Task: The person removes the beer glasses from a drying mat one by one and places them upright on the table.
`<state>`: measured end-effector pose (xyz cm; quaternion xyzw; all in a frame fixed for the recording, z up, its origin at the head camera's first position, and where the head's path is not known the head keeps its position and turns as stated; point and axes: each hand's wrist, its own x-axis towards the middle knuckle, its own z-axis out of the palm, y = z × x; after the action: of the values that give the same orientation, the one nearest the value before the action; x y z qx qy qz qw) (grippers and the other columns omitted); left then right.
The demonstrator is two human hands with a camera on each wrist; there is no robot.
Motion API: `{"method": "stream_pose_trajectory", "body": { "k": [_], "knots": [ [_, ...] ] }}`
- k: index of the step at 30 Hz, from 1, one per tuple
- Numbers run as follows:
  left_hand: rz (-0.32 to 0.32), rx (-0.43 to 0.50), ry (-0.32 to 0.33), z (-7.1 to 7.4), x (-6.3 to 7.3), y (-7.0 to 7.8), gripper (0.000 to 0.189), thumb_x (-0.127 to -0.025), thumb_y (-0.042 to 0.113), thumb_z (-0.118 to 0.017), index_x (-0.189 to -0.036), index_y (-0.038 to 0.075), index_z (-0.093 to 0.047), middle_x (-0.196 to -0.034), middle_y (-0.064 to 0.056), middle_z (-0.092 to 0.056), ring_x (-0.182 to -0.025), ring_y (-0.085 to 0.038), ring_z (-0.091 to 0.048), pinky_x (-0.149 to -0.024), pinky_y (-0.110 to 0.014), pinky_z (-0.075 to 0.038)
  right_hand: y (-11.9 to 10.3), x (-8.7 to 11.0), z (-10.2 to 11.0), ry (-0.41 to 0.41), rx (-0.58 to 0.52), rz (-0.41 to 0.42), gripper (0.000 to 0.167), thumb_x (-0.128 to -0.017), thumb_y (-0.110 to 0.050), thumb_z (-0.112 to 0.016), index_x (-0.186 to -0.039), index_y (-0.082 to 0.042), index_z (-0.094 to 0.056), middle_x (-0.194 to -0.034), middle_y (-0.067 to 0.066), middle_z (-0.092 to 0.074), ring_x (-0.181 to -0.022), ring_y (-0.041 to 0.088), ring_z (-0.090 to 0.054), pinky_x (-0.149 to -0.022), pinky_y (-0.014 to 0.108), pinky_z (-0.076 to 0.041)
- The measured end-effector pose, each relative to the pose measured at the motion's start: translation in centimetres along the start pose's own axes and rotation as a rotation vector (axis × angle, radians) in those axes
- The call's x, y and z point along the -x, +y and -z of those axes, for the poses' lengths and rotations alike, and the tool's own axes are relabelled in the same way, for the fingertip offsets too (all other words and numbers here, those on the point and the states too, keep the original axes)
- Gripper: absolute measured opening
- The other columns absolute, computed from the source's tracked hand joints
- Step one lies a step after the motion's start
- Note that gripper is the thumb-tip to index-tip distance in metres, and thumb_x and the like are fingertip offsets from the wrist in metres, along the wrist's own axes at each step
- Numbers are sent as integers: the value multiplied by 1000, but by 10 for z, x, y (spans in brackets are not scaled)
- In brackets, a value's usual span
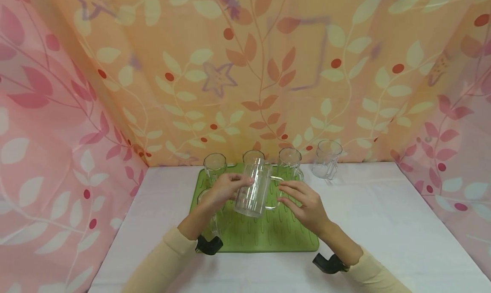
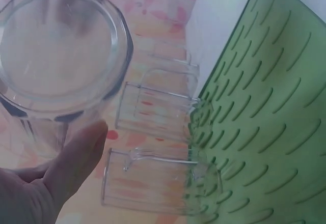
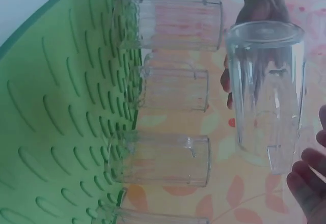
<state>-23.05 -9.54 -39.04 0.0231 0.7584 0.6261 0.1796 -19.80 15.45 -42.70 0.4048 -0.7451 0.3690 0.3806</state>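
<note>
A clear mug (image 1: 254, 190) with a handle is held tilted above the green mat (image 1: 268, 235). My left hand (image 1: 229, 186) grips its body from the side, thumb across the near face. In the left wrist view, one round end of this mug (image 2: 58, 51) faces the camera, with the left thumb (image 2: 76, 163) against its wall. On the handle side, my right hand (image 1: 304, 202) has its fingers extended, the fingertips right at the handle (image 1: 274, 207). The right wrist view shows those fingers (image 3: 308, 175) beside the handle, not wrapped round it.
Three clear mugs stand along the mat's back edge: left (image 1: 215, 161), middle (image 1: 253, 155) and right (image 1: 290, 155). Another mug (image 1: 216, 227) stands at the mat's left side, partly behind the left forearm. Off the mat, a further mug (image 1: 327, 156) stands at the back right by the patterned cloth (image 1: 245, 92).
</note>
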Motion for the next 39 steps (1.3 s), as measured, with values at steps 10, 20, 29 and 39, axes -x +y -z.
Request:
{"method": "stream_pose_trajectory", "body": {
  "k": [10, 20, 29, 39],
  "knots": [
    [-102, 17, 87, -9, 14, -6, 60, -81, 39, -78, -130, 9, -59, -124, -10, -63, -91, -20, -70, -79, -35, -60, -5, -3, 6, 29, -84, -306, 36, -73, 8, -78, -108, 1, -72, -103, 14, -73, -96, 9, -69, -87, 9, -51],
    [-239, 56, 134, -17, 24, -14, 53, -84, 29, -77, -129, 9, -58, -126, -9, -63, -110, -23, -68, -82, -33, -59, -8, -4, 7, 84, -331, -454, 34, -79, 15, -69, -112, 10, -67, -107, 4, -71, -99, 4, -67, -83, 15, -56],
    [-329, 83, 183, -24, 31, -21, 58, -82, 19, -78, -133, 7, -54, -129, -12, -63, -110, -26, -67, -86, -32, -59, -6, -4, 11, 12, -478, -714, 32, -87, 4, -67, -116, 15, -62, -104, -21, -68, -97, -3, -65, -82, 14, -56],
    [-436, 85, 230, -32, 35, -29, 67, -78, 12, -81, -137, 3, -50, -130, -19, -61, -116, -35, -63, -82, -27, -60, -2, -2, 14, -26, -718, -883, 42, -93, -4, -62, -124, 23, -50, -105, -8, -72, -93, 4, -70, -83, 21, -58]
  ]
}}
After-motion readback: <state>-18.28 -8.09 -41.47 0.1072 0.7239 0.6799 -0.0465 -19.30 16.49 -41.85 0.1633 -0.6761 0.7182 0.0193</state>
